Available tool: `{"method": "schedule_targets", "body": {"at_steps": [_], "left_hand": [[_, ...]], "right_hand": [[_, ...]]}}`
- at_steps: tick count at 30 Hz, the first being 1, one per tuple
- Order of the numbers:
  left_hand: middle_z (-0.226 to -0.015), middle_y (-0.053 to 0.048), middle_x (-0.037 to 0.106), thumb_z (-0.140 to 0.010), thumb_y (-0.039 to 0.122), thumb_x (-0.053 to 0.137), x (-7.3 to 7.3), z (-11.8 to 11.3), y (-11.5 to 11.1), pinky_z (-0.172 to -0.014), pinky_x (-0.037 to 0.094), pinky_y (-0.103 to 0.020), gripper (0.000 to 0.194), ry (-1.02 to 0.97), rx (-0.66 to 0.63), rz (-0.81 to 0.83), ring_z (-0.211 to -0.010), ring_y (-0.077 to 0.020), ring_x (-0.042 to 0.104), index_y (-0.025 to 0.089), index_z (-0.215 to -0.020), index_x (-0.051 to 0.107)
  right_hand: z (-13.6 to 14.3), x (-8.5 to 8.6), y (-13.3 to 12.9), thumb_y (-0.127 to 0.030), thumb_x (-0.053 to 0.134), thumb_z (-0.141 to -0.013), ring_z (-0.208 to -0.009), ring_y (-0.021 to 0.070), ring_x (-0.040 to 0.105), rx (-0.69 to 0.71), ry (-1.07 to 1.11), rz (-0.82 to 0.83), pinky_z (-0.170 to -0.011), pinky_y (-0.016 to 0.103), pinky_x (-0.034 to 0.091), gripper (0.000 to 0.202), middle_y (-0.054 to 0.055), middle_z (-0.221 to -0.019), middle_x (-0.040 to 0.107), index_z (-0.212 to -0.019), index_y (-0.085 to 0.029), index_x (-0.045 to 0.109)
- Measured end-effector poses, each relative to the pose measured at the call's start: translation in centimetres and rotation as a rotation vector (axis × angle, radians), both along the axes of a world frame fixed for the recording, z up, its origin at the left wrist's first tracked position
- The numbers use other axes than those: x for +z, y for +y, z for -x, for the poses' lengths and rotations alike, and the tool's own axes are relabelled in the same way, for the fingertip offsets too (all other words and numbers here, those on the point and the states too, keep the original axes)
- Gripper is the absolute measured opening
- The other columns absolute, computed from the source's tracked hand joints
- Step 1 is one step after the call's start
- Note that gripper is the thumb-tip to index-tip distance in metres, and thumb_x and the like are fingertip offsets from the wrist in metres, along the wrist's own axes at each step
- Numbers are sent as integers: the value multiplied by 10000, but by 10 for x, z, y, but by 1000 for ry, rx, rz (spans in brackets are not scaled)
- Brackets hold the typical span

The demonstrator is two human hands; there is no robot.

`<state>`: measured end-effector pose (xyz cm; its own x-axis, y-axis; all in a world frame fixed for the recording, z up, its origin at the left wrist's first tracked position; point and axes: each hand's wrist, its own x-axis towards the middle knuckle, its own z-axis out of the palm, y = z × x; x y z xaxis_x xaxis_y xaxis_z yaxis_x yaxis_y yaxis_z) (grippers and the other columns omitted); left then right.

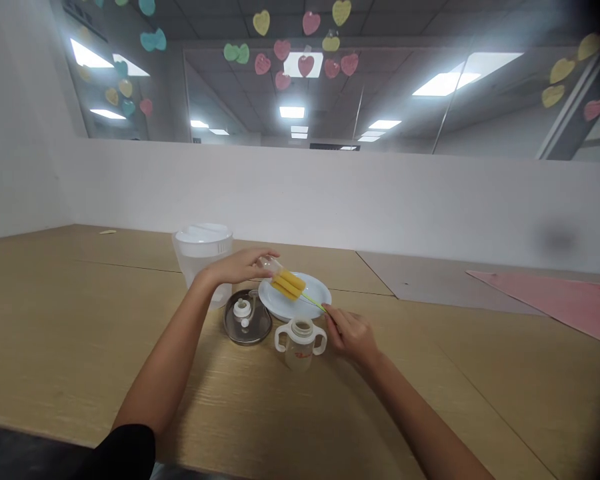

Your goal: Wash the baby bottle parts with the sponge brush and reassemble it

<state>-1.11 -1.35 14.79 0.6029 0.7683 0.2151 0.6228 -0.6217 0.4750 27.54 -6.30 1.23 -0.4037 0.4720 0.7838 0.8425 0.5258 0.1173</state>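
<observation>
Left of the person's left forearm, a hand could pass over the light-brown wooden tabletop. Between the forearms, a translucent white-handled cup blocks the near way; behind it, a round grey metal tray and round white plate crowd the middle.

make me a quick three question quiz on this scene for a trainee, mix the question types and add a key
1. Multiple choice: what does the right hand hold?
a) the pitcher
b) the yellow sponge brush
c) a spoon
2. True or false: the two-handled cup stands on the table, nearer the wearer than the white plate.
3. Fill in: the white collar sits in a round, dark metal ____.

Key: 1 b; 2 true; 3 tray.
</observation>
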Motion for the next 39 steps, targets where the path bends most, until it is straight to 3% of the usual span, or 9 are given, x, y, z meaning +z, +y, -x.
{"method": "schedule_targets", "body": {"at_steps": [5,10,14,22,27,30,32,36,39], "left_hand": [[-1164,-79,604,-598,291,677,-8,6,9,-800,441,-243,553,295,175,-24,-1014,-222,567,171,-1128,576],[-751,-74,688,-501,446,733,-25,-6,23,-591,463,-257,377,497,227,340,-703,-217,618,146,-718,661],[-620,-70,654,-441,427,771,-38,-14,30,-556,481,-268,349,519,237,477,-618,-204,606,141,-571,620],[-599,-85,664,-426,396,788,-57,-35,30,-542,521,-318,479,571,282,547,-579,-238,632,120,-795,657],[-795,-140,704,-491,416,760,-39,-36,16,-556,516,-315,537,568,299,434,-667,-267,655,116,-925,656],[-1010,-166,673,-594,407,698,-24,-36,3,-656,512,-317,537,529,295,269,-849,-289,647,116,-1040,631],[-1120,-126,639,-612,365,692,-18,-39,-6,-735,498,-295,610,487,163,187,-956,-264,619,156,-1171,566],[-1220,-24,586,-605,262,701,-15,-50,-27,-844,449,-234,743,349,-371,125,-1086,-192,552,265,-1302,441],[-1263,-8,547,-577,292,734,-20,-64,-39,-878,421,-254,768,322,-491,29,-1113,-204,522,300,-1287,443]], "right_hand": [[-5,-1,2,-221,359,-910,-613,139,624,-70,8,-31,-587,248,470,335,93,-792,707,-1059,-122,643],[-7,0,2,-221,379,-901,-629,146,631,-90,48,-36,-601,247,474,315,93,-812,708,-1047,-139,646],[-7,2,3,-203,384,-899,-613,132,629,-73,14,-93,-582,231,465,298,86,-794,708,-1025,-132,645],[-6,5,3,-173,423,-894,-569,113,624,-31,-16,-217,-551,211,440,242,65,-741,707,-1000,-114,633],[-5,4,4,-219,394,-903,-576,118,632,-115,60,-146,-560,211,430,273,62,-780,717,-994,-134,636],[-5,4,5,-248,358,-902,-587,134,636,-206,143,-56,-547,217,416,316,60,-779,718,-997,-142,639],[-5,5,6,-260,345,-894,-605,147,641,-253,192,-3,-542,222,408,338,66,-782,718,-998,-138,642],[-5,7,5,-282,346,-880,-603,155,636,-310,261,72,-541,228,392,355,73,-808,718,-1012,-140,644],[-4,8,5,-292,353,-879,-611,158,634,-309,285,105,-549,230,387,353,71,-830,717,-1025,-145,639]]}}
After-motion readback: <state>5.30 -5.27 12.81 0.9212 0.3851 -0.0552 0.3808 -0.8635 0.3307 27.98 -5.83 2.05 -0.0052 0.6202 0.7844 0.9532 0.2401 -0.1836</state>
